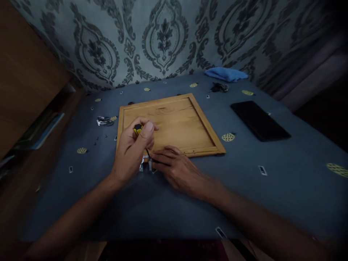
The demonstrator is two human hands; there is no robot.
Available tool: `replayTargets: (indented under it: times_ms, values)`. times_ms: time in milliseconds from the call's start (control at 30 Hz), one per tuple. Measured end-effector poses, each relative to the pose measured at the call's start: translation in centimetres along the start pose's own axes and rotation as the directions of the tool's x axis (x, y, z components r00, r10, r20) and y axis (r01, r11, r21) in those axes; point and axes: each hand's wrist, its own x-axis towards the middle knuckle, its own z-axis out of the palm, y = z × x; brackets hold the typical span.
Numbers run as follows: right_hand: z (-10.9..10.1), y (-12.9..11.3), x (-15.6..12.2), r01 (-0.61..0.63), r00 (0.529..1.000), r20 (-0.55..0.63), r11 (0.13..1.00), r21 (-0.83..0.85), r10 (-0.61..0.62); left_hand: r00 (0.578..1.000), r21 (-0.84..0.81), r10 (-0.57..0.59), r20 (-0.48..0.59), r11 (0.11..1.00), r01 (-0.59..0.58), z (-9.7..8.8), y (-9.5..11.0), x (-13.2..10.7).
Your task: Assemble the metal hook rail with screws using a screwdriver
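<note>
My left hand is closed round the yellow-and-black handle of a screwdriver. Its dark shaft points down to a metal hinge at the near edge of a wooden cabinet door. The door lies flat, with a raised frame round its panel. My right hand rests beside the hinge, its fingers stretched out close to the screwdriver's tip. Whether those fingertips pinch anything small cannot be made out. Small holes show in the door's near edge, right of my fingers.
A second metal hinge lies left of the door, with several tiny screws near it. A black tablet-like slab lies to the right. Farther back are a blue cloth and a small dark object. A wooden cabinet borders the left.
</note>
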Motion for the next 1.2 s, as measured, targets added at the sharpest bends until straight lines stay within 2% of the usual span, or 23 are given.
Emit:
replayTargets:
  times_ms: [200, 467, 667, 767, 1200]
  values:
    - [-0.2, -0.1, 0.1, -0.006, 0.999, 0.052, 1.0, 0.008, 0.006, 0.994, -0.093, 0.024, -0.104, 0.995, -0.034, 1.3, 0.3, 0.8]
    - [-0.3, -0.1, 0.2, 0.004, 0.998, 0.055, 1.0, 0.007, -0.004, 1.0, -0.124, -0.021, 0.01, 0.992, 0.022, 1.3, 0.8, 1.4]
    - [-0.4, -0.1, 0.2, 0.005, 0.998, 0.059, 1.0, 0.018, -0.006, 0.995, -0.117, 0.038, -0.09, 0.992, -0.049, 1.2, 2.4, 1.3]
    - [-0.3, 0.0, 0.2, 0.025, 0.999, 0.025, 1.0, 0.012, -0.025, 0.995, -0.097, 0.047, -0.088, 0.994, -0.056, 1.2, 2.8, 1.3]
    - [-0.1, 0.1, 0.2, 0.012, 0.999, 0.046, 1.0, 0.013, -0.012, 0.998, -0.091, -0.003, -0.06, 0.996, -0.003, 1.4, 1.6, 1.2]
